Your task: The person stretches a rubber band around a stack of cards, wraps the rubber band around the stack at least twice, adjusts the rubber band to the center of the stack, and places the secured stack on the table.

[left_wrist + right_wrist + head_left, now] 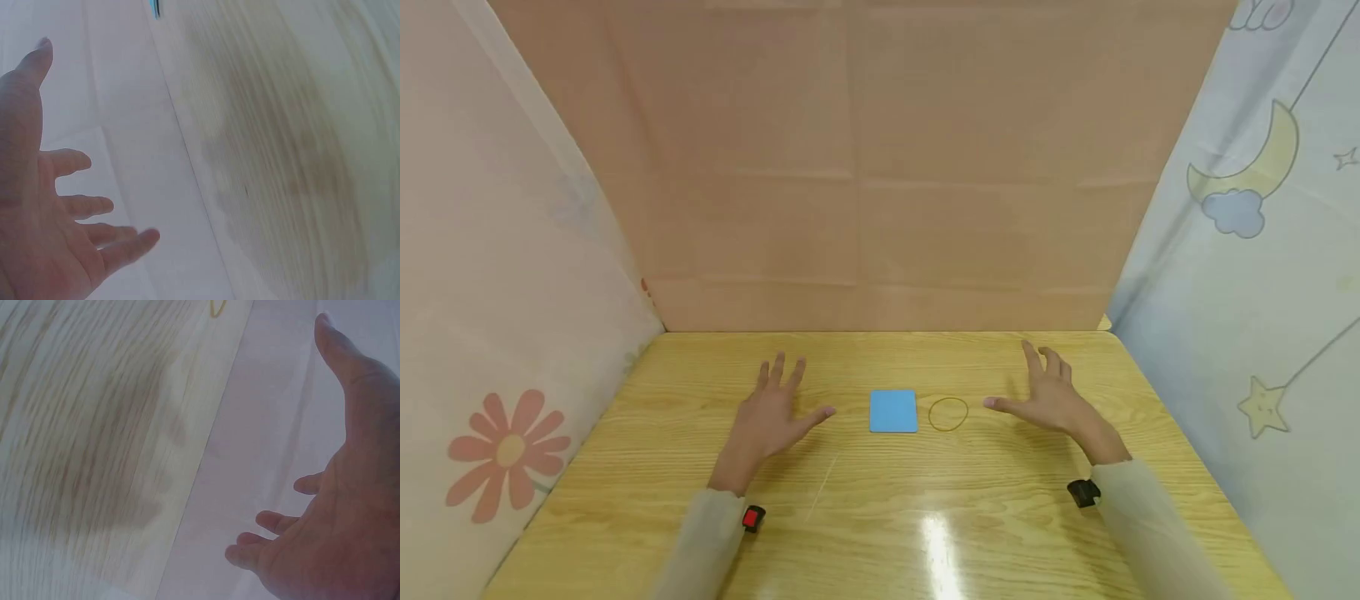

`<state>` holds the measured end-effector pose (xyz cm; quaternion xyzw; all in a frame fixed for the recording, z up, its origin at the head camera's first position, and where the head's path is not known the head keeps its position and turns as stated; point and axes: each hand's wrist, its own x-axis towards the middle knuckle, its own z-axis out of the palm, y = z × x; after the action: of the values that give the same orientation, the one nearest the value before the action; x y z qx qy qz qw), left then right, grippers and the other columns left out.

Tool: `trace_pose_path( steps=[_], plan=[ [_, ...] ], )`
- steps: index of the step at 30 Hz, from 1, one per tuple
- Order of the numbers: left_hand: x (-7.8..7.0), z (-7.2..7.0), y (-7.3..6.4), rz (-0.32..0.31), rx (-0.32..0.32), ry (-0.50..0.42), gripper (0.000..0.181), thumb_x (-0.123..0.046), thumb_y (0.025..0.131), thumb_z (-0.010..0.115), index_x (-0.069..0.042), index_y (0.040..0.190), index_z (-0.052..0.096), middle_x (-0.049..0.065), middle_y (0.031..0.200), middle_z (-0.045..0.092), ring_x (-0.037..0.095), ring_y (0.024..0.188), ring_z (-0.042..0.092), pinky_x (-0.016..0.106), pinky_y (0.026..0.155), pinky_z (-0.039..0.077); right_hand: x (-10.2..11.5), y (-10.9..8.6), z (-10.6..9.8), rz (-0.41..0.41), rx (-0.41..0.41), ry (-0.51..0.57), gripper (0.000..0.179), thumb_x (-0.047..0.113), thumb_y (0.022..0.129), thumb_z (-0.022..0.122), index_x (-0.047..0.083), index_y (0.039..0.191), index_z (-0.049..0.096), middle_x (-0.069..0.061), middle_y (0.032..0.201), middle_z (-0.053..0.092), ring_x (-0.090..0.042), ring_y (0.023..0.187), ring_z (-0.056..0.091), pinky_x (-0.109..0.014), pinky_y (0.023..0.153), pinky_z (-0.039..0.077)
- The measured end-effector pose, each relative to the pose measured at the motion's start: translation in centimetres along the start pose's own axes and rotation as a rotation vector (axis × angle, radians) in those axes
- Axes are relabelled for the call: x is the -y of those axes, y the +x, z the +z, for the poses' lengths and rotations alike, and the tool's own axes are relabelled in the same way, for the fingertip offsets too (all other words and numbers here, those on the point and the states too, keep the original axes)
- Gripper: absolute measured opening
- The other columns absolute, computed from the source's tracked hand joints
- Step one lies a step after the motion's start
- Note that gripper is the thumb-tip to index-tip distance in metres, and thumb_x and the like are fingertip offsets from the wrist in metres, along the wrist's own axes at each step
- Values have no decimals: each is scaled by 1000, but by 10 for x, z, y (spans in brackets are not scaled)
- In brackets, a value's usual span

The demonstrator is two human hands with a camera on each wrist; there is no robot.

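Note:
In the head view a blue square, flat with rounded corners (893,412), lies on the wooden table between the two hands. Just right of it is a thin yellow rubber band (930,414), lying in a loose loop. My left hand (771,421) is spread over the table to the left of the square, thumb pointing toward it, holding nothing. To the right of the band my right hand (1051,400) is held with thumb out and fingers relaxed, its thumb tip nearest the band. The wrist views show both palms bare; a bit of the band (217,309) appears at the right wrist view's top edge.
The wooden table (865,508) ends at a brownish cloth panel (865,208) behind. Patterned cloth walls stand at the left (512,292) and right (1247,292). Each wrist wears a dark strap, the left one (753,518) with a red patch.

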<state>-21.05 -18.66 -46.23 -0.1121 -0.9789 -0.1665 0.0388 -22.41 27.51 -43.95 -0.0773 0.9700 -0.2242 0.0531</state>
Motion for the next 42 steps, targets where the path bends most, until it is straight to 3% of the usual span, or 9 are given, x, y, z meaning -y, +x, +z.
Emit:
trace_pose_path(
  steps=[3,13,18,24,33,42],
  plan=[
    [-8,1,-1,18,-1,-8,108,-88,91,47,-19,170,21,22,175,18,54,156,28,68,88,59,5,-1,2,-4,-1,19,133,75,86,71,9,169,-8,-40,165,5,-66,149,8,-83,101,40],
    [-27,5,1,34,4,-56,105,-87,91,48,-17,168,29,21,160,47,46,141,53,69,98,55,20,0,13,-18,-8,58,127,76,84,73,4,169,12,-36,154,24,-53,137,27,-70,94,48],
    [-33,8,1,44,19,-99,102,-84,92,52,-14,165,36,24,156,51,44,138,56,66,99,56,26,-2,18,-27,2,77,120,73,85,74,2,166,23,-36,152,31,-49,131,34,-67,95,49],
    [-40,13,6,44,36,-130,93,-78,94,57,-12,159,46,22,152,55,41,134,60,62,101,56,30,0,27,-72,21,101,106,68,89,73,-3,160,37,-36,148,42,-54,135,40,-69,98,50],
    [-46,25,15,68,60,-148,87,-73,93,64,-9,151,57,13,133,60,24,104,62,40,82,60,37,7,41,-119,47,118,85,56,95,73,-6,148,52,-30,134,59,-48,124,56,-61,96,55],
    [-52,30,20,105,98,-149,81,-67,95,66,-5,148,59,16,137,61,30,113,64,47,88,61,41,12,50,-66,85,237,73,46,98,74,-6,145,56,-27,135,64,-42,123,64,-56,98,58]
  ],
)
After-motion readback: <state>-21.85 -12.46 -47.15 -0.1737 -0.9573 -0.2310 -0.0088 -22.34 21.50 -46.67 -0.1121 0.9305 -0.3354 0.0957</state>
